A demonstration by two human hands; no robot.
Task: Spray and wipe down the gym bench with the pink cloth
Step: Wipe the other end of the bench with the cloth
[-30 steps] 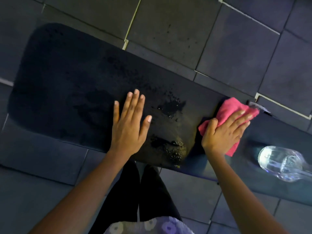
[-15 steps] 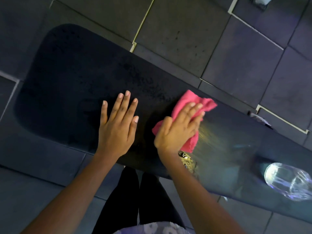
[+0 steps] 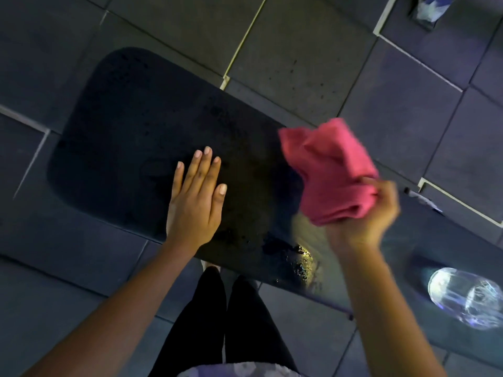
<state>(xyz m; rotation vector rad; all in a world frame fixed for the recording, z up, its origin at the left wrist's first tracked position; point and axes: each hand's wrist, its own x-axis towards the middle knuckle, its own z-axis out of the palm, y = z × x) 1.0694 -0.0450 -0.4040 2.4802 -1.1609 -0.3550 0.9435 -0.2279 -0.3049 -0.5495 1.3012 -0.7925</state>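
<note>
The black padded gym bench runs from upper left to lower right below me. My left hand lies flat on its pad, fingers spread, holding nothing. My right hand is raised above the bench and blurred, gripping the bunched pink cloth, which hangs clear of the pad. Wet droplets glisten on the bench's near edge below the cloth. A clear spray bottle stands on the bench at the far right.
Dark rubber floor tiles with pale seams surround the bench. My legs in black trousers stand against its near side. A small dark object with white parts lies on the floor at the top right.
My right hand wiped the cloth leftward along the pad, then lifted it off the bench and turned palm-up. My left hand stayed flat on the pad.
</note>
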